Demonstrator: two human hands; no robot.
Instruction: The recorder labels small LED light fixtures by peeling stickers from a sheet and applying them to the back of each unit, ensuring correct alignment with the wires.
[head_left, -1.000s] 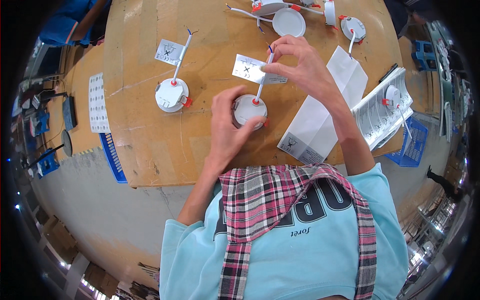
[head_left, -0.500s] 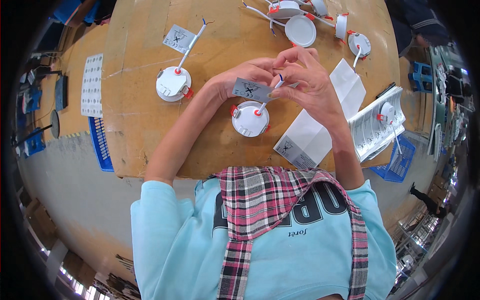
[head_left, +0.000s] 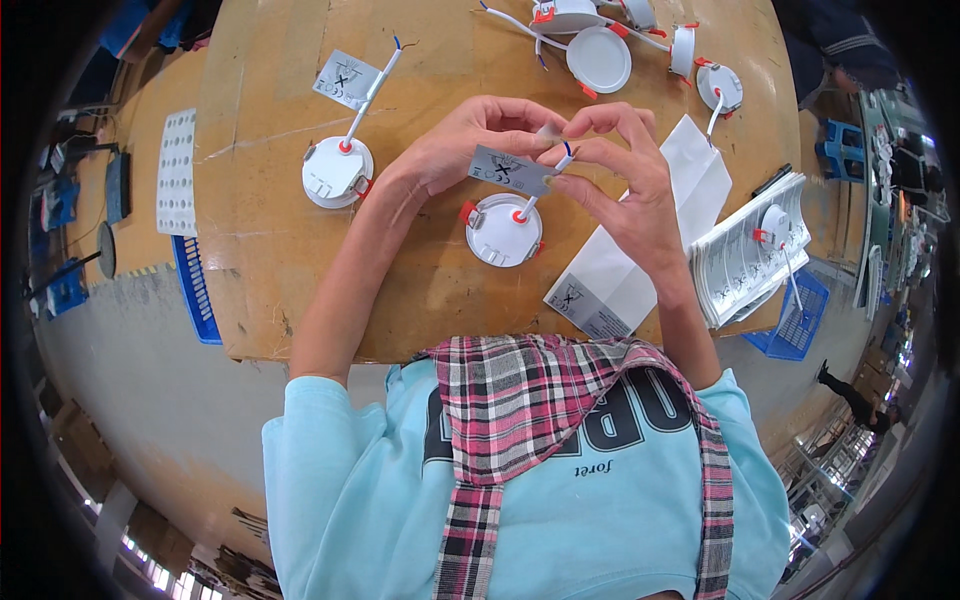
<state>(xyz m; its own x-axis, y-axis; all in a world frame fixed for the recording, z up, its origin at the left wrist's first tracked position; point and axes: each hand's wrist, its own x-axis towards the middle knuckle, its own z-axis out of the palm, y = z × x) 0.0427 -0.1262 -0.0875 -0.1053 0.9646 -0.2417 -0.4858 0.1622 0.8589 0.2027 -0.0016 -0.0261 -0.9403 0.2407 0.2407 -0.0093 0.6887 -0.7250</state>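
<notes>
The small grey rectangular paper label (head_left: 510, 170) is sitting between both hands, above the round white plastic downlight (head_left: 503, 229) that is lying on the brown cardboard-covered table (head_left: 260, 250) in front of the person. The left hand (head_left: 470, 140) is curling its fingers together and pinching the label's upper edge between thumb and fingertips. The right hand (head_left: 625, 175) is meeting it from the other side, its thumb and forefinger closing on the end of the thin white wire (head_left: 545, 180) that is rising from the downlight's red fitting; the remaining fingers are arching loosely over it. The fingertips of the two hands are nearly touching each other at the wire's tip.

Just right of the downlight, a white folded paper sleeve (head_left: 640, 250) is lying flat under the right wrist. Further right, a stack of printed leaflets (head_left: 740, 260) is resting at the table's edge with another small white lamp on top. To the left, well apart, a second round white downlight with a labelled wire (head_left: 337, 170) is lying on the table. At the far edge, several more white round lamps (head_left: 600, 58) are lying together. A blue plastic tray (head_left: 195, 290) is standing off the table's left side.
</notes>
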